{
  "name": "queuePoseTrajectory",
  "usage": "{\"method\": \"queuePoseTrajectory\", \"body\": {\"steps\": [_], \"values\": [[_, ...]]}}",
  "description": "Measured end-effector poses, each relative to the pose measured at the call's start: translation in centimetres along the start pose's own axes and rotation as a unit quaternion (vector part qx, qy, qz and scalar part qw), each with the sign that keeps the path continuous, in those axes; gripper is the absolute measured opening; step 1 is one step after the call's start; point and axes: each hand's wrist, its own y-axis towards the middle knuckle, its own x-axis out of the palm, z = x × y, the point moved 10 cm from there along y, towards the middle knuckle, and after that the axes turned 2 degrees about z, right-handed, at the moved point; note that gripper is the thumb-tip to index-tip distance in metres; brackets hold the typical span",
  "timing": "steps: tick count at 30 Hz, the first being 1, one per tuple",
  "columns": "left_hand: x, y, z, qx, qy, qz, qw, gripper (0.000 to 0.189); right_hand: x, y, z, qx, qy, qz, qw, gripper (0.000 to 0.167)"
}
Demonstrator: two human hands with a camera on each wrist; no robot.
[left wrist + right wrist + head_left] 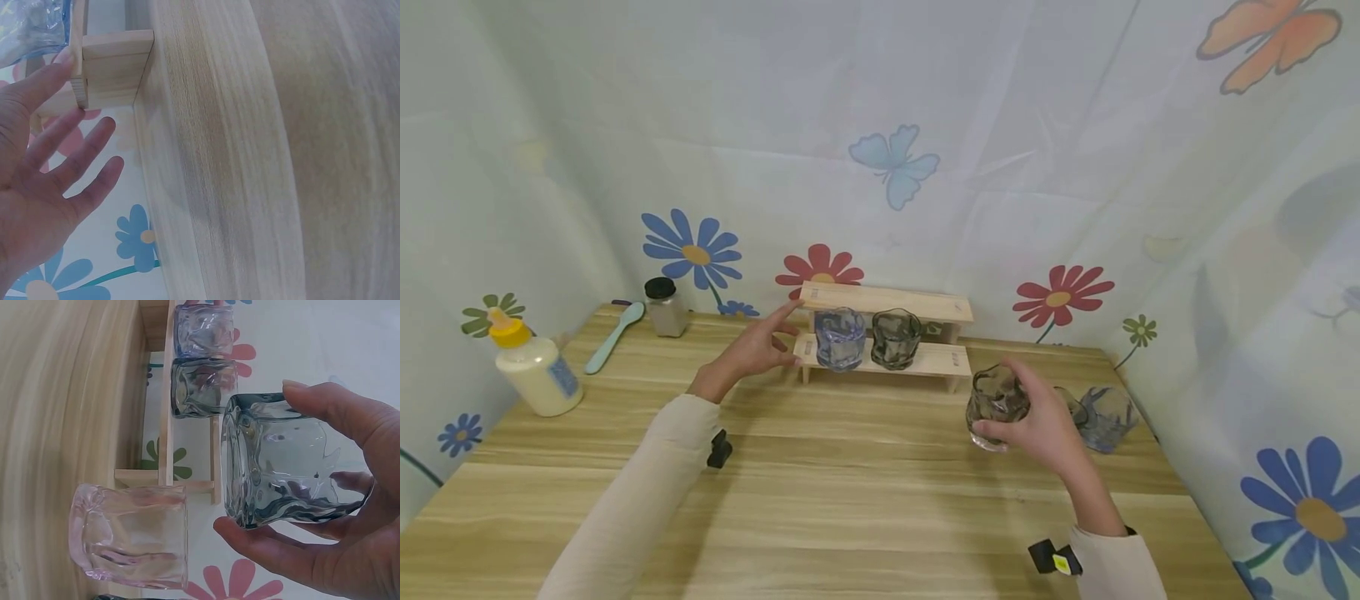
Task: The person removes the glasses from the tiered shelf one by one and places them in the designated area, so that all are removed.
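Observation:
My right hand (1037, 417) grips a dark grey wavy drinking glass (281, 462) between thumb and fingers, raised off the table. Below it, a pink glass (131, 537) stands on the table; the head view mostly hides it behind the grey one. My left hand (756, 346) is at the left end of a two-tier wooden stand (887, 298), fingers spread and fairly straight, thumb at the lower tier's edge. On that lower tier sit a bluish-purple glass (840, 340) and another dark grey glass (896, 339), side by side.
Right of my right hand stand a blue-grey glass (1107, 419) and a partly hidden grey glass (1070, 405). At the left are a yellow-capped bottle (538, 375), a pale green spoon (613, 340) and a black-lidded jar (666, 310). A flowered curtain hangs behind the table.

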Motion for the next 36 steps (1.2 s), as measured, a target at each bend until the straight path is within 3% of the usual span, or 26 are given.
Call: {"method": "queuePoseTrajectory", "body": {"steps": [22, 36], "values": [[0.1, 0.1, -0.2, -0.008, -0.006, -0.005, 0.9999, 0.101, 0.2, -3.7, 2.1, 0.02, -0.011, -0.005, 0.9997, 0.09], [0.1, 0.1, 0.0, -0.004, -0.005, -0.005, 1.0, 0.099, 1.5, -4.6, 4.3, 0.037, -0.011, -0.012, 0.9992, 0.093]]}}
